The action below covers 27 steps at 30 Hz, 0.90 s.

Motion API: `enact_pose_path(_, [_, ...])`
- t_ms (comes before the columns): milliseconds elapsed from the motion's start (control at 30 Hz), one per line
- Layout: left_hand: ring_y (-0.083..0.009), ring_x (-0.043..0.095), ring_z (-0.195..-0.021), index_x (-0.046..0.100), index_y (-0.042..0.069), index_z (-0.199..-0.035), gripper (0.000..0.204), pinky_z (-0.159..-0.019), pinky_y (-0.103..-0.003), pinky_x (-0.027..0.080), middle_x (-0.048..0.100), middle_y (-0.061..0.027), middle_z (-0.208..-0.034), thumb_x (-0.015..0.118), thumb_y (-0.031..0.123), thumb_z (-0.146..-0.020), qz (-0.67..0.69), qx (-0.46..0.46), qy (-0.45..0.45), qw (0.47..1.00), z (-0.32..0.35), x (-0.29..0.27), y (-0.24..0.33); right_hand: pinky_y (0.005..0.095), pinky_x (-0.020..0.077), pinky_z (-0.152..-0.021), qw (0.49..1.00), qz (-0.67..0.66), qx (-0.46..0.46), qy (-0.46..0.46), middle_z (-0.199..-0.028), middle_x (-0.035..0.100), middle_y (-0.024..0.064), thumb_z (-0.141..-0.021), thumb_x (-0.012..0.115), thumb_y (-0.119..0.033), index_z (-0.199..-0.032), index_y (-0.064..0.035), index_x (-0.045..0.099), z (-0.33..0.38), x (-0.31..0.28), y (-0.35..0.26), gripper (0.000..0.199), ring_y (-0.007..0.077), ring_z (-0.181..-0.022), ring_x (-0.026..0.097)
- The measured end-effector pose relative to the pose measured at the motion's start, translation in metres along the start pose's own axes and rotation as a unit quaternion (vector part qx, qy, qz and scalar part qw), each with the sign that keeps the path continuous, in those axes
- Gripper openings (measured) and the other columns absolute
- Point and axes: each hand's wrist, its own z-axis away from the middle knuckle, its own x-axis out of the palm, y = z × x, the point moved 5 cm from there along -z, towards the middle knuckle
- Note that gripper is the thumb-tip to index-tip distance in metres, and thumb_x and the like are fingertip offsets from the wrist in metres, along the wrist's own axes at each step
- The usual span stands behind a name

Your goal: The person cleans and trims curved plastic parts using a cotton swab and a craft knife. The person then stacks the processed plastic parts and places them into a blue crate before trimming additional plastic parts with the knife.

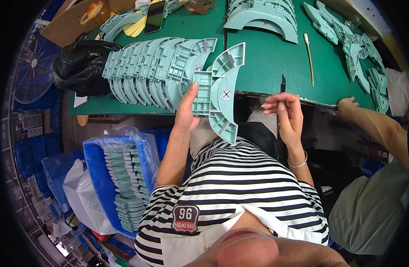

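A mint-green curved plastic part (220,104) with a ribbed, boxy middle is gripped by my left hand (187,111) at its left edge. It is held up in front of the table's near edge, its round X-marked spot showing. My right hand (288,118) is to the right, apart from the part, with its fingers pinched round a small knife (282,83). The knife's dark blade points up; its handle is mostly hidden by the fingers. Beyond my left hand, a long row of matching plastic parts (144,62) stands packed together on the green table (258,66).
A black leather bag (75,66) sits left of the row; a phone (155,17) lies behind it. More parts (262,20) stand at the back. A thin stick (309,60) lies at right, near another person's arm (378,122). A blue crate (98,178) holds stacked parts.
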Motion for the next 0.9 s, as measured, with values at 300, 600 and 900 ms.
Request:
enact_pose_path(300, [-0.0197,0.059,-0.098,0.049,0.001,-0.118,0.039,-0.085,-0.034,0.047,0.059,-0.0101,-0.111,0.041,0.030,-0.093,0.104,-0.051,-0.023,0.993,-0.014,0.016,-0.005,0.0314,0.0402,-0.051,0.872,0.441,-0.176,-0.121,-0.079,0.043,0.0079,-0.066,0.066,0.001,-0.112,-0.0135,0.057,-0.033,0.048,-0.013,0.049,0.0214,-0.061,0.047])
enact_pose_path(600, [-0.0204,0.047,-0.110,0.040,0.002,-0.126,0.060,-0.096,-0.031,0.034,0.051,-0.0093,-0.115,0.045,0.049,-0.089,-0.226,0.284,0.006,0.932,0.006,0.040,0.025,0.0262,0.0393,-0.054,0.912,0.327,-0.240,-0.060,-0.067,0.049,0.0058,-0.073,0.066,-0.002,-0.086,-0.0016,0.064,-0.058,0.033,-0.044,0.013,0.0163,-0.060,0.047])
enact_pose_path(900, [-0.0275,0.061,-0.064,0.051,0.000,-0.091,0.028,-0.058,-0.035,0.045,0.061,-0.0157,-0.071,0.059,0.025,-0.084,-0.506,0.263,0.075,0.818,0.004,0.030,0.057,0.0250,0.0330,-0.046,0.966,0.247,0.046,-0.067,-0.066,0.044,0.0003,-0.088,0.056,-0.021,-0.082,-0.0025,0.053,-0.082,0.036,0.015,0.020,0.0095,-0.057,0.041])
